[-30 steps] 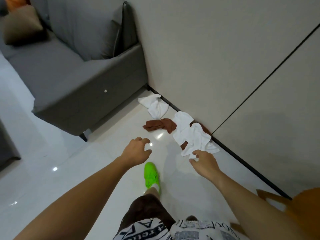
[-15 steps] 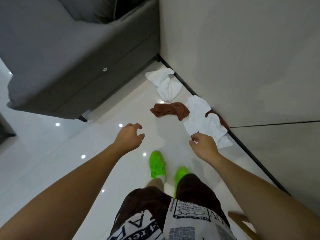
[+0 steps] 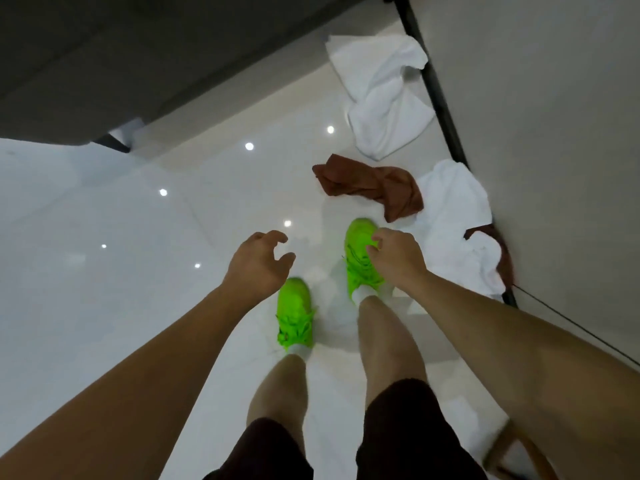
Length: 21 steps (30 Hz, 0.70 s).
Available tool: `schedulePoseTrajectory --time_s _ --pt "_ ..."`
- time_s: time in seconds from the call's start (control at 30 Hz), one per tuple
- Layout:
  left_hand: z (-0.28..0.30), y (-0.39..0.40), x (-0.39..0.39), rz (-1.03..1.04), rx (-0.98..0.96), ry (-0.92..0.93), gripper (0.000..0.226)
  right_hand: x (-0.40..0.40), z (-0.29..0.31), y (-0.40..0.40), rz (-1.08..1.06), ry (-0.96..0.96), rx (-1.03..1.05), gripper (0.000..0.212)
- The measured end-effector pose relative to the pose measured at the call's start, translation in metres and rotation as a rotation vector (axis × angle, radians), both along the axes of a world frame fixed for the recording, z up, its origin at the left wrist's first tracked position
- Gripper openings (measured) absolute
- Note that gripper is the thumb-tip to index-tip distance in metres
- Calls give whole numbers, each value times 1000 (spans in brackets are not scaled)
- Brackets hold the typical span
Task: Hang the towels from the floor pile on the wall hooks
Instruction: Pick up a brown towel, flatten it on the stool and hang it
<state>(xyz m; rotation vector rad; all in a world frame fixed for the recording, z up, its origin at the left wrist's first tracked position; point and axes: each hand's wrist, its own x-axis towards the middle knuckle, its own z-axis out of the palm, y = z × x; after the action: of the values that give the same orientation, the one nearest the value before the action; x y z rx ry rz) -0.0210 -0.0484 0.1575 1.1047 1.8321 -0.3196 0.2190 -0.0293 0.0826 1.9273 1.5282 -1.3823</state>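
The towel pile lies on the white floor along the wall. A white towel [image 3: 384, 98] is farthest, a crumpled brown towel [image 3: 374, 185] sits in the middle, and a second white towel [image 3: 457, 220] lies against the baseboard with another brown towel [image 3: 485, 233] partly under it. My left hand [image 3: 258, 261] hovers over the floor left of the pile, fingers spread and loosely curled, holding nothing. My right hand [image 3: 396, 258] hangs above my right shoe, just short of the near white towel, fingers loosely curled and empty. No wall hooks are in view.
A grey sofa [image 3: 104, 64] fills the upper left, its leg [image 3: 116, 142] on the floor. A black baseboard [image 3: 436, 98] runs along the beige wall [image 3: 554, 133]. My green shoes [image 3: 296, 313] stand right by the pile. A wooden piece of furniture [image 3: 519, 455] shows at bottom right.
I have stepped closer and tipped my view downward, so the pile is nearer. My right hand has drawn back from the near white towel's corner to above my shoe.
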Motion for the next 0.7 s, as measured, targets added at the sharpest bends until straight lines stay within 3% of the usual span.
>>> schedulePoseTrajectory --time_s 0.27,0.47,0.57,0.7 --pt "-130 9 1 135 -29 -9 37 -40 -175 73 322 14 138 30" --pt "-202 -7 -3 195 -56 -22 31 -56 -270 85 638 -128 352 25" --pt "-227 -16 -7 217 -63 -25 31 -64 -295 84 660 -177 450 28" --pt "-239 -24 -12 225 -76 -34 31 -68 -308 83 516 -191 406 24"
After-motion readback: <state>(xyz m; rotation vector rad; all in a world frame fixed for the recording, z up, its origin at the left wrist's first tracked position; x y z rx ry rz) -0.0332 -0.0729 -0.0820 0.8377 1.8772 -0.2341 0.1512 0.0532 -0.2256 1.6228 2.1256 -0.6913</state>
